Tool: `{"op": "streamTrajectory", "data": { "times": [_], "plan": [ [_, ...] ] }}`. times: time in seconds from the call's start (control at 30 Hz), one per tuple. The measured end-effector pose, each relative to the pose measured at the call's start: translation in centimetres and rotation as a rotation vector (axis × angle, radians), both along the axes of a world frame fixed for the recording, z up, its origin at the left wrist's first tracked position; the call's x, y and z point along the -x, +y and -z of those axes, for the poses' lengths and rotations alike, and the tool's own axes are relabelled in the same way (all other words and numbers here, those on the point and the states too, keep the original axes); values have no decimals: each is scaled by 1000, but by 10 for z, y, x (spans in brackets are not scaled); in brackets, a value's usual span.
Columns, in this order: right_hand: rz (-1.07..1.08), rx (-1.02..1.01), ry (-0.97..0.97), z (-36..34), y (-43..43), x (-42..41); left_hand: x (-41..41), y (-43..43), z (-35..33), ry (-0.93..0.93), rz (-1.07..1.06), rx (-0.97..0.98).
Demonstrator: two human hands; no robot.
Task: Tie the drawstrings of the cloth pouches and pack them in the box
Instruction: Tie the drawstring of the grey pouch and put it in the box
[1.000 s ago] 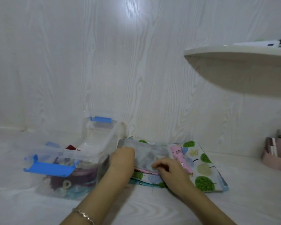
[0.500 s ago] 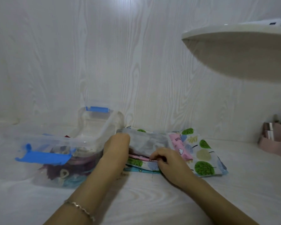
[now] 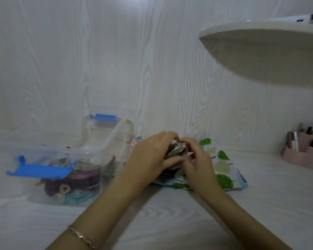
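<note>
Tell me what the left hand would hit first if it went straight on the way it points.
The left hand grips the bunched grey pouch; pushing on, it would likely meet the right hand just beyond it.

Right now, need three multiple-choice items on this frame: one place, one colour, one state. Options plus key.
1. The clear plastic box stands where, relative to the pile of leaf-print cloth pouches?
A) left of it
B) right of it
C) on top of it

2. The box's latches are:
A) red
B) blue
C) green

3. The bunched grey cloth pouch is:
A) inside the box
B) lying untouched
C) gripped by both hands

Key: 1 A, the box sits left of the pile. 2 B, both visible latches are blue. 3 C, the left hand and right hand curl round it above the pile.
</note>
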State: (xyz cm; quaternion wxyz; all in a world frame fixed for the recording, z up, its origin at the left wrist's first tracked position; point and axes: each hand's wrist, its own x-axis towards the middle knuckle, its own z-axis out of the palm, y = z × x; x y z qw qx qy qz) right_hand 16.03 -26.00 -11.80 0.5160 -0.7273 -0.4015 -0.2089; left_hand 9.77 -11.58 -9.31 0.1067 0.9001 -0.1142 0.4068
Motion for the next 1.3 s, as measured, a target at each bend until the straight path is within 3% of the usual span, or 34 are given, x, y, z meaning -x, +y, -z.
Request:
{"op": "streamTrajectory", "data": {
  "times": [0.07,0.23,0.43,0.5,0.67,1.0,1.07,1.13,1.23,1.3],
  "plan": [
    [-2,-48,55,-2,-6,-6,2,10,2,68,-145,-86],
    [-56,-154,234,-18,-15,-8,-2,21,6,133,-353,81],
    [5,-124,442,-20,-15,-7,4,19,6,25,-79,155],
    [-19,-289,619,-23,-14,-11,6,20,2,-47,-61,100],
    [-381,-659,1000,-35,-18,-18,7,18,0,-94,-136,46],
    [-413,-1028,1192,-38,-48,-46,6,22,3,-60,-245,191],
    [-431,-1132,1215,-34,-52,-54,4,21,2,-85,-88,459],
    [-429,-1178,1213,-31,-53,-60,1,17,-4,-31,94,924],
    [-401,-1038,1177,-27,-50,-65,-2,8,-10,232,539,1573],
    [-345,-835,1101,-25,-49,-66,-1,4,-12,353,784,1763]
  ]
}}
